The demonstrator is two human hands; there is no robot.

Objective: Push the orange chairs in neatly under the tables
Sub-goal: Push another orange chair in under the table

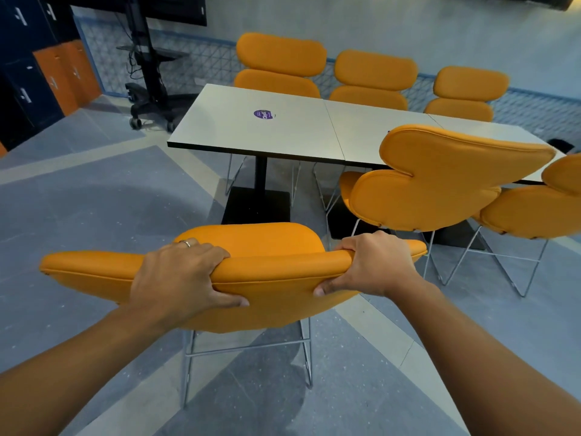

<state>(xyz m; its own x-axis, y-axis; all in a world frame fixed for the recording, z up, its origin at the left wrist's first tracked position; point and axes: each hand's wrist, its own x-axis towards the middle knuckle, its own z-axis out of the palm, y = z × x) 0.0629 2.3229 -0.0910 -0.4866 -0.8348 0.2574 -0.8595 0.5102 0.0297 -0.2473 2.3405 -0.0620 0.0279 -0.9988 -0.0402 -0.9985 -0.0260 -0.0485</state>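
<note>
Nearest orange chair's backrest point(276, 272) gripped between left hand point(179, 278) and right hand point(374, 265) (thumbs underneath)

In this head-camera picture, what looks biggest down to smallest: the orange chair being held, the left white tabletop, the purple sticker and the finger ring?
1. held orange chair, which looks largest, though it is nearest the camera, so its true rank against the tabletop is unsure
2. left white tabletop
3. purple sticker
4. ring

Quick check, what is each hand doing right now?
Left hand: closed on the top edge of the orange chair backrest.
Right hand: closed on the same backrest edge, further right.
</note>
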